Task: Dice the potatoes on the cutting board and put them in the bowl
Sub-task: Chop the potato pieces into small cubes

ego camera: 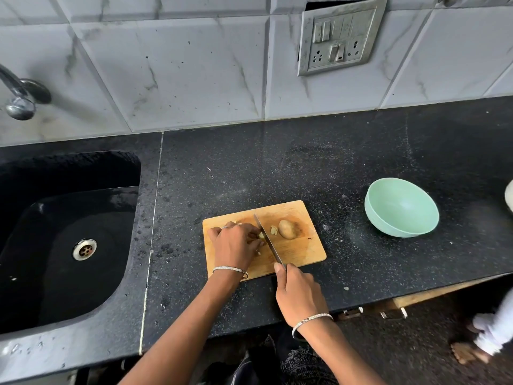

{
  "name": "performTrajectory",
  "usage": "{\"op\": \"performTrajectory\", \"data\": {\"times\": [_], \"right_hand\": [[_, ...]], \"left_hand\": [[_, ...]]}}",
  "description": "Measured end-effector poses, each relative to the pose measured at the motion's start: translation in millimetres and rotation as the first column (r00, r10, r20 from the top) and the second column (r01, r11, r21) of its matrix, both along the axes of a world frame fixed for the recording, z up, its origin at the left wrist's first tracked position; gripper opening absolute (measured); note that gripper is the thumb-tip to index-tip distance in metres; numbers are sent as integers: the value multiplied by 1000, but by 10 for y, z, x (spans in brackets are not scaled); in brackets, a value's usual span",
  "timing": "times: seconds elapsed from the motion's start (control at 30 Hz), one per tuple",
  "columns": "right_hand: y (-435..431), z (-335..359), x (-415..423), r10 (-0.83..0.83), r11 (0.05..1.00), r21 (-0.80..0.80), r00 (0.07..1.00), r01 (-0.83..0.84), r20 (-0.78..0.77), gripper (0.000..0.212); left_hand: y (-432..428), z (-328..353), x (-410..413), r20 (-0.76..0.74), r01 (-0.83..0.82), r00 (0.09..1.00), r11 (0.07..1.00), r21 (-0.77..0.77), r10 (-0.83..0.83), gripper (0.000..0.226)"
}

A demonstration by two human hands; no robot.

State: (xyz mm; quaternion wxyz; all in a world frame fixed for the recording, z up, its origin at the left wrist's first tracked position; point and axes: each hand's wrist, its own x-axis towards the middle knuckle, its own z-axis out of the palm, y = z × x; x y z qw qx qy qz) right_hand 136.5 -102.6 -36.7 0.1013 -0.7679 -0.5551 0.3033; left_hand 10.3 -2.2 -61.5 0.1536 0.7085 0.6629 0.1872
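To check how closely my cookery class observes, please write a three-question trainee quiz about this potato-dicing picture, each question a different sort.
1. Multiple choice: what does the right hand grip? A) a spoon B) the steel-bladed kitchen knife C) a peeler
2. True or false: the round pale green bowl already holds diced potato.
3. Fill the gap: the left hand holds a cut potato piece on the rectangular wooden cutting board, and the whole brown potato lies on the blade's ___ side, as the person sees it.
Key: 1 B; 2 false; 3 right.
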Motion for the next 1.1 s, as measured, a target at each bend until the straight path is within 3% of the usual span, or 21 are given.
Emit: {"op": "performTrajectory", "data": {"times": [0.8,1.1], "right_hand": [[155,65,53,35,996,-80,998,-39,-48,43],[157,-27,-38,53,998,-39,997,-52,48,42]], "left_hand": [[-16,-120,32,84,9,996,1000,24,-11,10],[-12,-133,21,122,6,992,1000,26,-9,9]]}}
